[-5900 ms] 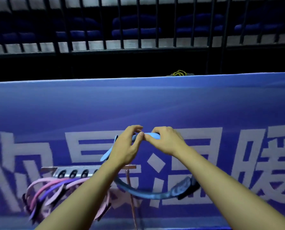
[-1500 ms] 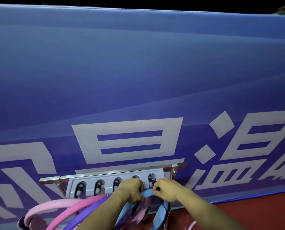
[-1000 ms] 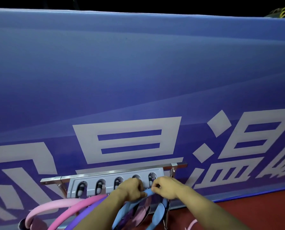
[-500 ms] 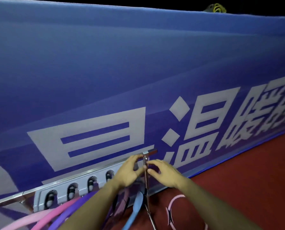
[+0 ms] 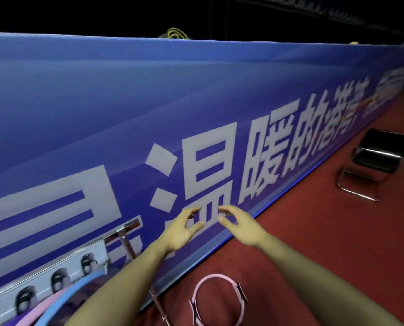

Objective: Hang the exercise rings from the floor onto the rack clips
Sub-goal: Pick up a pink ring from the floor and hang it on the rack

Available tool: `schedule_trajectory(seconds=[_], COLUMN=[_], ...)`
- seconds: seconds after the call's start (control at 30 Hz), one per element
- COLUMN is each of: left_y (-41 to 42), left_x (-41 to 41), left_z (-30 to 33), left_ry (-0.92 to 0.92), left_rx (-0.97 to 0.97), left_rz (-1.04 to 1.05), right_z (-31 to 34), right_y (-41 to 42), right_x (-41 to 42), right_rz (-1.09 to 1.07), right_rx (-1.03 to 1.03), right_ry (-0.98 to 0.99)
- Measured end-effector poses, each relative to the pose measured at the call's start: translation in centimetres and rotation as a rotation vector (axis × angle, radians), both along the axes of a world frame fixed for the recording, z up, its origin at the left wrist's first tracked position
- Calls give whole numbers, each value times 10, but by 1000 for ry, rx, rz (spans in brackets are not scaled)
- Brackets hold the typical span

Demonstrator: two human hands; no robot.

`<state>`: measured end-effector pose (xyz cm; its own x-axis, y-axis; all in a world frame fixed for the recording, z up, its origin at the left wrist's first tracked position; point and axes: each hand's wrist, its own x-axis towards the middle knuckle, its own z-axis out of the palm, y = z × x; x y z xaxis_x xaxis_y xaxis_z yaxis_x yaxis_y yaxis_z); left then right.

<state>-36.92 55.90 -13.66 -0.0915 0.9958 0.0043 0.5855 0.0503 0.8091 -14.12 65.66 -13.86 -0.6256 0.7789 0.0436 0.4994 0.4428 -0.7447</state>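
— What is the rack (image 5: 62,264) holding?

— Its clips (image 5: 57,280) are running in a row along the grey strip, low against the blue banner (image 5: 149,109). A light blue ring (image 5: 64,300) is hanging from the end near the rack's right edge, with a pink one (image 5: 42,310) and a purple one just left of it.

— And your hands?

— I'm holding both out in front of me, level with the banner's white lettering, right of the rack. My left hand (image 5: 181,228) is hanging loosely open, fingers curled, gripping nothing. My right hand (image 5: 239,225) is doing the same, just beside it but apart.

— Any rings remaining?

— One pale pink ring (image 5: 218,300) is lying flat on the red floor (image 5: 314,255), below my arms, near the banner's bottom edge.
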Motion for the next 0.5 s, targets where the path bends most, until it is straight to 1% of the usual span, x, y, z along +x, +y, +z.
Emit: schedule_trajectory(seconds=[0.1, 0.27, 0.37, 0.5], left_y=[26, 59, 71, 93], left_x=[50, 120, 144, 147], left_z=[1, -1, -6, -11], left_ry=[13, -26, -48, -46], left_rx=[21, 28, 1, -20], left_rz=[-17, -21, -27, 5], right_z=[6, 1, -10, -24], right_y=[21, 55, 73, 100], right_x=[63, 144, 161, 155], right_rz=[-23, -34, -22, 9], right_rx=[53, 65, 48, 12], right_ry=[-7, -63, -65, -66])
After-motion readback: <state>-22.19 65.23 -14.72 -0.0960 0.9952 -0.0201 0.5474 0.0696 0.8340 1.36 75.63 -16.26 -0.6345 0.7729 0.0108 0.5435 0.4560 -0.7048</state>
